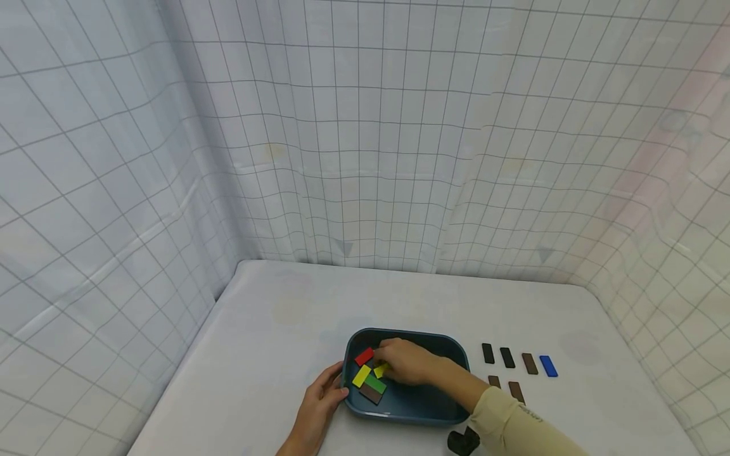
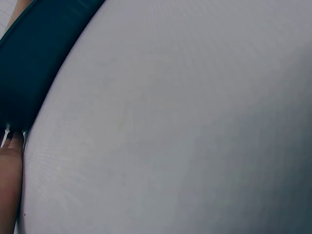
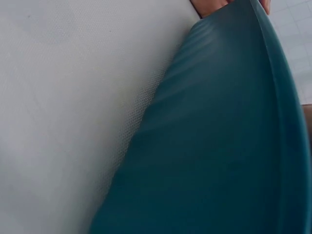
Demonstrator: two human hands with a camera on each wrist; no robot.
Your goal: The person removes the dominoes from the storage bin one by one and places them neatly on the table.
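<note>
A dark teal tray [image 1: 450,354] sits on the white table near its front edge. My left hand [image 1: 326,391] grips the tray's left rim; in the left wrist view a finger [image 2: 9,180] lies against the tray wall [image 2: 29,58]. My right hand [image 1: 393,362] reaches into the tray, fingers curled down onto a small yellow block [image 1: 381,370]. Beside it lie a red block [image 1: 364,356], a longer yellow block [image 1: 361,375], a green block [image 1: 374,384] and a brown block [image 1: 371,394]. The right wrist view shows only the tray's outer wall [image 3: 219,146] and the table.
Right of the tray, flat blocks lie in rows on the table: two black [image 1: 487,353], a brown [image 1: 530,363], a blue [image 1: 548,366], and two more brown [image 1: 516,391] nearer me. Gridded white curtains [image 1: 365,158] close off the back and sides.
</note>
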